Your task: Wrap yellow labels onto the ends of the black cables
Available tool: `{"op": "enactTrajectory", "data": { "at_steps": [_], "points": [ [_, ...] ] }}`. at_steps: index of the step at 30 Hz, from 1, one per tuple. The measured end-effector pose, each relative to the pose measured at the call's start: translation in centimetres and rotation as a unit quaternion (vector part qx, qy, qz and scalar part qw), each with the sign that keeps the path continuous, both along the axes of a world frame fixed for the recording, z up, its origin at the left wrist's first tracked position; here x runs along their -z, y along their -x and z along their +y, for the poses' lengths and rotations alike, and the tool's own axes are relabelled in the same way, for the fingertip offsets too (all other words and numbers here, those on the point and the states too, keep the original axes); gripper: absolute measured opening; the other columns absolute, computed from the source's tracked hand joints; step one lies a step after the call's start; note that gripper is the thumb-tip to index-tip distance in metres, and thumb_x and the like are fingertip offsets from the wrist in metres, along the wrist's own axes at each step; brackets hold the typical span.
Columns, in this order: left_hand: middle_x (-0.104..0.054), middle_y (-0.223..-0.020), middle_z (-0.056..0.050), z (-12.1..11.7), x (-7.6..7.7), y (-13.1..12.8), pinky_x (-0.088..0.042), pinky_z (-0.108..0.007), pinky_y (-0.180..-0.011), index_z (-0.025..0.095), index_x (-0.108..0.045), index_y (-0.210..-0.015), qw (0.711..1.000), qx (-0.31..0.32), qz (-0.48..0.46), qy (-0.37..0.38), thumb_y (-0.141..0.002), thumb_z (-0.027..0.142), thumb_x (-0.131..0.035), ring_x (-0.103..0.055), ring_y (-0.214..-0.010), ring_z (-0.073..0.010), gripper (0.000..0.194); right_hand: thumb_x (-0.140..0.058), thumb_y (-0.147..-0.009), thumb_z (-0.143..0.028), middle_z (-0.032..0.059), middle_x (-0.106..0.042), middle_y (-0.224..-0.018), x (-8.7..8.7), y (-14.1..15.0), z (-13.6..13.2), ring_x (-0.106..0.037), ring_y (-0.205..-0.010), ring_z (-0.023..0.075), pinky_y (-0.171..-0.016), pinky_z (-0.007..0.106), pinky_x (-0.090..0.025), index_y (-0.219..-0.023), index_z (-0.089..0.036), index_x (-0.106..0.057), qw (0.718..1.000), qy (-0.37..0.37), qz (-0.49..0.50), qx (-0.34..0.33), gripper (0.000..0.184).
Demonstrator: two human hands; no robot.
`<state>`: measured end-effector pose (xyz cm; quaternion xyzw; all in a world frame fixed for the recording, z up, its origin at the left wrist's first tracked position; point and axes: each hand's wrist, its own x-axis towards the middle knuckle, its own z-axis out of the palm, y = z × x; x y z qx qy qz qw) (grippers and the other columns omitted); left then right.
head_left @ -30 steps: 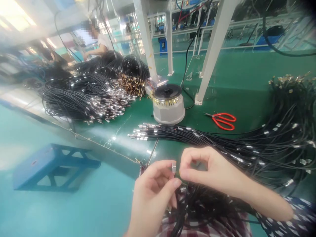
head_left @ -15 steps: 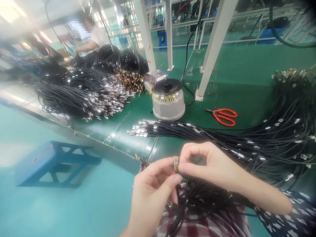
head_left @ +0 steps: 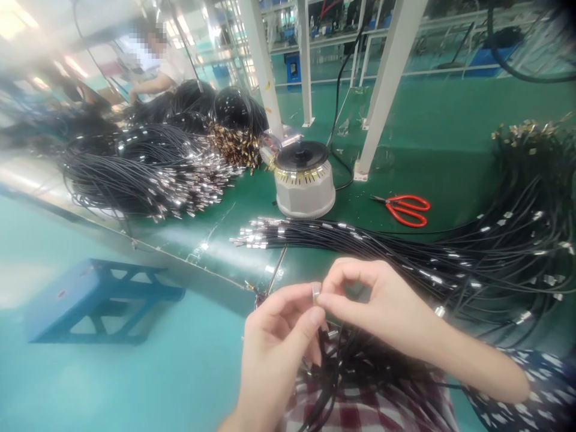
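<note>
- You hold a small silvery metal piece (head_left: 315,293) just below the middle of the frame, in the fingertips of your left hand (head_left: 281,336); the other fingers of that hand curl loosely.
- Your right hand (head_left: 366,294) brings thumb and forefinger together in a ring against the piece's right edge; whether they grip it, you cannot tell from here.
- The piece looks smooth, shiny and boxy, its long axis roughly up and down in the frame; your fingers hide its ends.
- Below your hands, glossy black cables (head_left: 346,369) loop over red-and-white checked cloth (head_left: 369,411).
- Above your right hand, a bundle of slim black cables (head_left: 333,236) runs across the smooth green table (head_left: 216,225), its silvery ends pointing left.
- Beyond it, near the centre, stands a whitish faceted drum (head_left: 305,197) with a flat black disc (head_left: 301,155) on top and yellowish tabs around the rim.
- Red-handled cutters (head_left: 407,210) lie right of the drum, tips leftward.
- Coiled black cables (head_left: 112,180) with metal tips fill the upper left.
- At lower left, a blue plastic stool (head_left: 103,300) bears a small reddish mark, too blurred to read.
</note>
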<state>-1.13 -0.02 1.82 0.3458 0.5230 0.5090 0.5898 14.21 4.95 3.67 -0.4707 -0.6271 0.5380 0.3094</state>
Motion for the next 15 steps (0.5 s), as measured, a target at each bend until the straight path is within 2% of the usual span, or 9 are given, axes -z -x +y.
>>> {"op": "enactTrajectory", "data": {
  "at_steps": [3,7,10,15],
  "points": [
    [-0.066,-0.056,0.001,0.3,0.0,0.0,-0.043,-0.015,-0.037,0.017,-0.073,-0.085,1.000,-0.007,-0.029,0.011,-0.075,0.027,-0.077,-0.053,-0.038,-0.0062,0.015,-0.067,-0.079,-0.020,-0.0015,-0.063,-0.068,0.1,-0.1,0.1,-0.057,-0.068,0.0137,-0.069,0.026,-0.045,-0.065,-0.018,-0.063,1.000,0.008,0.015,-0.017,0.015],
    [-0.067,-0.055,0.001,0.3,-0.1,0.1,-0.042,-0.014,-0.038,0.017,-0.074,-0.086,0.998,-0.009,-0.054,0.020,-0.077,0.026,-0.075,-0.053,-0.038,-0.0060,0.013,-0.064,-0.083,-0.032,0.0004,-0.063,-0.068,0.5,-0.4,0.2,-0.057,-0.068,0.0149,-0.070,0.028,-0.045,-0.067,-0.017,-0.063,0.988,0.100,0.102,-0.052,0.022],
    [-0.067,-0.057,0.000,0.2,0.0,0.2,-0.043,-0.015,-0.039,0.017,-0.073,-0.087,0.998,-0.015,-0.051,0.022,-0.079,0.026,-0.074,-0.053,-0.039,-0.0062,0.013,-0.063,-0.084,-0.041,-0.0001,-0.060,-0.065,1.2,-0.5,0.3,-0.055,-0.066,0.0141,-0.069,0.027,-0.045,-0.065,-0.016,-0.064,0.980,0.130,0.144,-0.033,0.031],
    [-0.067,-0.057,0.000,0.2,0.3,0.2,-0.043,-0.016,-0.040,0.016,-0.073,-0.088,0.999,-0.033,-0.039,0.018,-0.077,0.029,-0.075,-0.053,-0.039,-0.0069,0.017,-0.058,-0.087,-0.045,0.0008,-0.062,-0.073,2.0,-0.3,0.2,-0.054,-0.068,0.0129,-0.070,0.026,-0.044,-0.090,-0.016,-0.072,0.981,0.122,0.145,0.034,0.033]
  ]
}}
